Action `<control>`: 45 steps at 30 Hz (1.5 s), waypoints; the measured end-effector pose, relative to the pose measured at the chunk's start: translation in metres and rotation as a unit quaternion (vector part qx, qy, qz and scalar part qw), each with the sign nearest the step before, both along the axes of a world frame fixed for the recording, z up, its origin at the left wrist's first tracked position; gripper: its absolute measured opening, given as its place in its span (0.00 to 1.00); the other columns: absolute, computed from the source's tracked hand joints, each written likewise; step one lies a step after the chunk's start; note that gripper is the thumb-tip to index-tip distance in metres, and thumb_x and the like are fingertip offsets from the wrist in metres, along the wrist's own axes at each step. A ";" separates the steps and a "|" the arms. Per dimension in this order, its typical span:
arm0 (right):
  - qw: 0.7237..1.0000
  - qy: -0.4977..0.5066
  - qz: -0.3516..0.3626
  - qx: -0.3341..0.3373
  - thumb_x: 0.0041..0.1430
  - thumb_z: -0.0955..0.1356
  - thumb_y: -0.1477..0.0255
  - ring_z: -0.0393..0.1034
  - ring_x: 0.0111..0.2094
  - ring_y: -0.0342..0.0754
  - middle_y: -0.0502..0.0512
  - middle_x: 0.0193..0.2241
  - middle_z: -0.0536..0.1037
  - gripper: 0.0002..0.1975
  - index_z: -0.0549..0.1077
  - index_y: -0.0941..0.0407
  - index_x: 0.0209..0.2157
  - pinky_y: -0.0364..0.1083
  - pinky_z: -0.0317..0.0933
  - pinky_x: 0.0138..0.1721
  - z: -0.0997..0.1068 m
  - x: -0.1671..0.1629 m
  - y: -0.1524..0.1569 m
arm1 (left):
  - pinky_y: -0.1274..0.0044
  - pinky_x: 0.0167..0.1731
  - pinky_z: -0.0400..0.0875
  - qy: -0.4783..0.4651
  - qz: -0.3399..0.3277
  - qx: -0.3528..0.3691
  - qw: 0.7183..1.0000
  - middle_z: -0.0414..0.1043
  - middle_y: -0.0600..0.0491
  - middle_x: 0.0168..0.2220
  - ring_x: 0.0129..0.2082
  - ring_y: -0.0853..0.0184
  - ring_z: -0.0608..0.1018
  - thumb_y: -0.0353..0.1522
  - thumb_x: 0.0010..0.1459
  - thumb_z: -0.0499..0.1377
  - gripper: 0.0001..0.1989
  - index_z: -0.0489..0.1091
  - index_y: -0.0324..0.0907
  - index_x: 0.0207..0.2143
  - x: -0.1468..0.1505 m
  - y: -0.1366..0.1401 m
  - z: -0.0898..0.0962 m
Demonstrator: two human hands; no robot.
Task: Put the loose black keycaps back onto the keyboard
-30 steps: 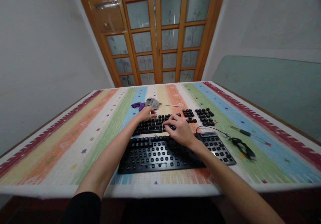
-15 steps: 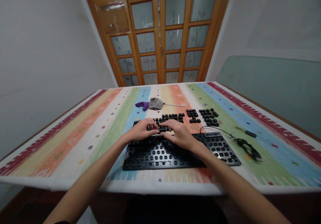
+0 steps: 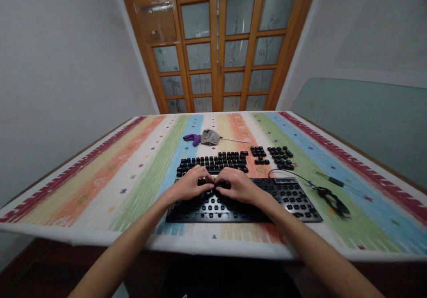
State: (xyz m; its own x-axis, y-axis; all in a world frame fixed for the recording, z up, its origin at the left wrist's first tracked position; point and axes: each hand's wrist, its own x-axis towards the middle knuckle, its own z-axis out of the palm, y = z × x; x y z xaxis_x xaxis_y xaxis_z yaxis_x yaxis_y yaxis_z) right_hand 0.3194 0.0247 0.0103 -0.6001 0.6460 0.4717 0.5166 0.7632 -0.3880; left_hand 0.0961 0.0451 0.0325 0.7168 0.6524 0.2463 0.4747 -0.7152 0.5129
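Observation:
A black keyboard base without keycaps lies in front of me, its switch posts showing in rows. Over its upper middle, my left hand is bent, with thumb and fingertips drawn together. My right hand meets it from the other side, fingers curled and thumb tip almost touching the left thumb. Whatever is between the fingertips is too small and too hidden to name. Just beyond the hands, loose black keycaps lie in keyboard-like rows, with a long spacebar keycap nearest me.
Smaller keycap groups lie farther right. The keyboard's coiled cable rests right of the base, near a black-handled screwdriver. Behind the keycaps are a grey cloth, a purple cloth piece and a thin rod.
Both hands have drawn back toward me, from around the spacebar keycap to above the keyboard base. Their fingertips are closer together, and the keycap rows are more visible. My view has shifted slightly.

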 end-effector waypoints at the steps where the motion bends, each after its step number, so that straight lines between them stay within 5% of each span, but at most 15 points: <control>1: 1.000 -0.009 0.000 -0.002 0.57 0.71 0.77 0.72 0.36 0.48 0.55 0.33 0.79 0.04 0.77 0.57 0.35 0.46 0.64 0.39 -0.001 0.000 0.000 | 0.70 0.45 0.67 0.004 0.005 0.005 1.000 0.74 0.53 0.37 0.42 0.63 0.73 0.33 0.60 0.63 0.05 0.74 0.43 0.38 -0.001 -0.002 0.000; 31: 0.999 -0.034 -0.024 -0.006 0.57 0.70 0.77 0.69 0.35 0.46 0.54 0.33 0.74 0.03 0.78 0.58 0.30 0.44 0.62 0.37 -0.006 -0.005 0.000 | 0.70 0.43 0.69 0.034 -0.003 0.080 0.996 0.69 0.51 0.35 0.41 0.62 0.70 0.29 0.61 0.58 0.04 0.73 0.40 0.35 0.004 -0.012 -0.015; 45: 0.998 -0.042 -0.038 -0.031 0.57 0.71 0.77 0.63 0.29 0.43 0.50 0.27 0.69 0.05 0.78 0.57 0.27 0.41 0.53 0.31 -0.009 -0.008 0.004 | 0.69 0.42 0.70 0.135 -0.058 0.196 0.970 0.69 0.47 0.33 0.38 0.60 0.69 0.29 0.56 0.55 0.06 0.72 0.39 0.28 0.011 -0.027 0.002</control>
